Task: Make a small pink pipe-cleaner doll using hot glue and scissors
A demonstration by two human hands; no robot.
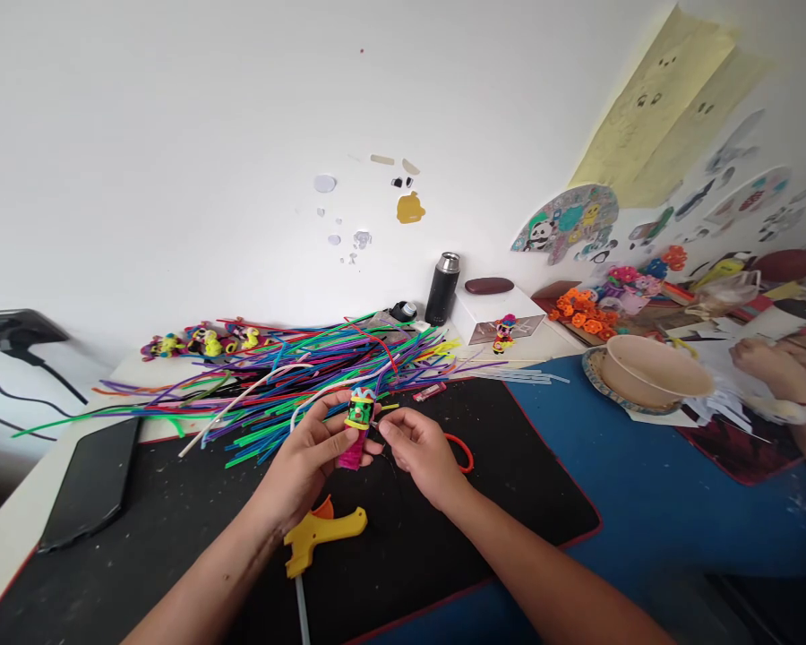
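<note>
My left hand (pixel 312 448) is closed around a small pipe-cleaner doll (pixel 360 412). The doll has a magenta lower body, a green and black face, yellow bands and a pale blue zigzag top, and is held upright. Beside its right side, my right hand (pixel 416 448) has thumb and fingertips pinched together; what lies between them is too small to make out. A red-orange loop (pixel 467 454), perhaps a scissors handle, shows partly behind my right hand. Below my left hand lies a yellow glue gun (pixel 319 539) with an orange trigger and a pale stick at its end.
A heap of colourful pipe cleaners (pixel 255 394) spreads behind the black mat (pixel 524 484). A phone-like black slab (pixel 94 488) lies left. Finished dolls (pixel 205 340), a black flask (pixel 443 288) and a white box (pixel 490 309) stand behind. Right are a bowl (pixel 655 372) and another person's hand (pixel 769 367).
</note>
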